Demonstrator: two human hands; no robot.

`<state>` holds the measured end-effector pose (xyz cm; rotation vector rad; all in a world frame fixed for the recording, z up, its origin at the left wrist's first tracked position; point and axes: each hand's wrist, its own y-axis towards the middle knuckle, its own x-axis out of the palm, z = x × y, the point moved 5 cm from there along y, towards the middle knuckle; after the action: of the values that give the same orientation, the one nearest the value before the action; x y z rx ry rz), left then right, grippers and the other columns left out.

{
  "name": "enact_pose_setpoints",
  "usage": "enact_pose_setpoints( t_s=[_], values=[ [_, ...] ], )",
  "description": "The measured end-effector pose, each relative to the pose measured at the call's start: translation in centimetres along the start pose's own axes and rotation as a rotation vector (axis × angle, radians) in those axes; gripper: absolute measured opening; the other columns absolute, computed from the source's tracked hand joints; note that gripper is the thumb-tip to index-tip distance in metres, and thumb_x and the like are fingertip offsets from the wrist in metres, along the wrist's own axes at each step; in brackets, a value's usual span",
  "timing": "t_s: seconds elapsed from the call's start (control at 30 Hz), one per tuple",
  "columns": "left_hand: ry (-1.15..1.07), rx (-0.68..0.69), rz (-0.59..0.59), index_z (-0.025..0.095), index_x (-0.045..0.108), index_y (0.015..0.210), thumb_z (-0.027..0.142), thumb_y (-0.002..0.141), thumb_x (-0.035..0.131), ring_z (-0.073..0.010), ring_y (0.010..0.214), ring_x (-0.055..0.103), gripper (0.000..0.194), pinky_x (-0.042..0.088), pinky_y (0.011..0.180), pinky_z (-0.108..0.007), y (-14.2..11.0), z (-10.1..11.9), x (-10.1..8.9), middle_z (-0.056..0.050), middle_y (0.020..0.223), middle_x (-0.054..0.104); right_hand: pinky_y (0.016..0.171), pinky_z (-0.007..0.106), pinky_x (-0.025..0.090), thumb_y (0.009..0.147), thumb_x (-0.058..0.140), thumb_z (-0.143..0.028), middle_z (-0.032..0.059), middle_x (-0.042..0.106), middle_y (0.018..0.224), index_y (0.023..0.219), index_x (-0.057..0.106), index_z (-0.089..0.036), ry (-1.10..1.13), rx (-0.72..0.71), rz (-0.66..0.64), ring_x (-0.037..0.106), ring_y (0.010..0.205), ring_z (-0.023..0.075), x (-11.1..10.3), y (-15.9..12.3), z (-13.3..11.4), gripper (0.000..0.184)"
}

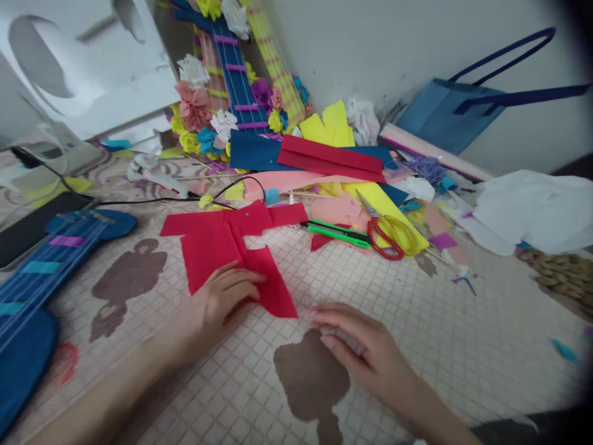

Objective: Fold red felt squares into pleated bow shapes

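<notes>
Flat on the table, toward the left of the middle, lie pieces of red felt-like sheet point(206, 250), with a raised fold near their centre. My left hand point(231, 293) is on the nearest part, its fingers curled over the red sheet; the thumb is partly hidden. My right hand point(365, 346) hovers just right of the sheet's pointed corner, holding nothing, thumb and forefinger apart. A strip of the same red sheet point(287, 214) runs behind. Beyond it lie a green utility knife point(336, 233) and scissors point(391, 235) with red and yellow handles.
A blue toy guitar point(23, 358) lies at left beside a black phone-like slab point(37, 225). A white glue gun point(160, 179) trails its cable across the back. Decorated guitars point(236, 68) lean on the wall. Scraps, a blue bag point(451, 114) and peanut-like pods point(563, 275) fill the right.
</notes>
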<state>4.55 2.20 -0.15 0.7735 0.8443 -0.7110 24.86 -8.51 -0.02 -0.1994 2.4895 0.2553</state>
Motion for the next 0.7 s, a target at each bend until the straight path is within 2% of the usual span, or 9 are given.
enact_pose_setpoints(
  t_s=[0.07, 0.13, 0.23, 0.33, 0.43, 0.47, 0.53, 0.6, 0.7],
  values=[
    [-0.036, -0.001, -0.004, 0.02, 0.057, 0.095, 0.011, 0.087, 0.05, -0.0182, 0.107, 0.059, 0.014, 0.039, 0.104, -0.043, 0.0, 0.0, 0.2, -0.005, 0.112, 0.065, 0.08, 0.03, 0.054, 0.086, 0.052, -0.013, 0.0052, 0.06, 0.11, 0.122, 0.047, -0.026, -0.017, -0.022, 0.007, 0.062, 0.085, 0.013, -0.1, 1.3, 0.3, 0.038],
    [-0.058, 0.001, 0.011, 0.02, 0.057, 0.095, 0.011, 0.088, 0.049, -0.0187, 0.106, 0.059, 0.014, 0.041, 0.101, -0.043, 0.1, 0.0, 0.1, -0.006, 0.11, 0.066, 0.075, 0.031, 0.054, 0.082, 0.05, -0.007, 0.0099, 0.05, 0.122, 0.125, 0.042, -0.025, -0.101, -0.103, -0.033, 0.06, 0.079, 0.012, 0.1, 3.1, 0.2, 0.047],
    [-0.08, -0.008, 0.027, 0.02, 0.057, 0.094, 0.012, 0.088, 0.05, -0.0183, 0.102, 0.061, 0.012, 0.042, 0.099, -0.041, 0.1, 0.2, -0.1, -0.005, 0.106, 0.067, 0.079, 0.035, 0.053, 0.079, 0.05, -0.006, 0.0119, 0.042, 0.131, 0.129, 0.041, -0.024, -0.286, -0.244, -0.209, 0.058, 0.097, 0.018, 1.0, 5.5, 0.0, 0.053],
    [-0.123, -0.051, 0.062, 0.019, 0.057, 0.092, 0.013, 0.086, 0.051, -0.017, 0.096, 0.063, 0.011, 0.044, 0.098, -0.039, 0.1, 0.2, -0.3, -0.004, 0.101, 0.068, 0.083, 0.038, 0.052, 0.079, 0.064, -0.028, 0.0115, 0.043, 0.13, 0.127, 0.043, -0.023, -0.317, -0.332, -0.314, 0.055, 0.104, 0.022, 1.5, 6.7, 0.0, 0.052],
    [-0.176, -0.156, 0.132, 0.018, 0.058, 0.094, 0.013, 0.085, 0.052, -0.0166, 0.09, 0.063, 0.012, 0.047, 0.092, -0.037, 0.0, -0.2, -0.3, -0.004, 0.095, 0.068, 0.086, 0.041, 0.05, 0.071, 0.073, -0.045, 0.0117, 0.047, 0.126, 0.123, 0.046, -0.022, -0.296, -0.346, -0.275, 0.054, 0.107, 0.0249, 1.5, 6.9, 0.1, 0.063],
    [-0.196, -0.193, 0.148, 0.018, 0.059, 0.095, 0.013, 0.085, 0.052, -0.0165, 0.088, 0.064, 0.013, 0.049, 0.088, -0.035, -0.1, -0.4, -0.2, -0.004, 0.095, 0.068, 0.086, 0.04, 0.05, 0.073, 0.071, -0.042, 0.0115, 0.048, 0.124, 0.12, 0.047, -0.022, -0.286, -0.333, -0.243, 0.054, 0.106, 0.0241, 1.4, 6.8, 0.2, 0.057],
    [-0.233, -0.228, 0.153, 0.017, 0.06, 0.094, 0.012, 0.084, 0.052, -0.0163, 0.087, 0.064, 0.014, 0.05, 0.082, -0.033, 0.0, -0.5, -0.2, -0.004, 0.094, 0.069, 0.083, 0.035, 0.05, 0.083, 0.062, -0.029, 0.0097, 0.052, 0.118, 0.11, 0.051, -0.021, -0.255, -0.318, -0.204, 0.055, 0.103, 0.0203, 1.3, 6.6, 0.4, 0.03],
    [-0.256, -0.183, 0.118, 0.017, 0.062, 0.089, 0.011, 0.082, 0.054, -0.0163, 0.089, 0.064, 0.012, 0.049, 0.086, -0.033, 0.1, -0.3, -0.4, -0.004, 0.094, 0.069, 0.08, 0.031, 0.049, 0.089, 0.05, -0.017, 0.007, 0.056, 0.107, 0.098, 0.054, -0.021, -0.207, -0.327, -0.195, 0.056, 0.096, 0.0166, 1.2, 6.5, 0.4, 0.011],
    [-0.268, -0.08, 0.017, 0.017, 0.065, 0.083, 0.012, 0.083, 0.056, -0.0166, 0.093, 0.063, 0.01, 0.045, 0.093, -0.036, 0.4, 0.2, -0.8, -0.004, 0.095, 0.069, 0.075, 0.028, 0.047, 0.089, 0.048, -0.013, 0.0042, 0.059, 0.094, 0.091, 0.055, -0.021, -0.126, -0.333, -0.202, 0.056, 0.089, 0.0148, 1.1, 6.7, 0.5, 0.01]
  ],
)
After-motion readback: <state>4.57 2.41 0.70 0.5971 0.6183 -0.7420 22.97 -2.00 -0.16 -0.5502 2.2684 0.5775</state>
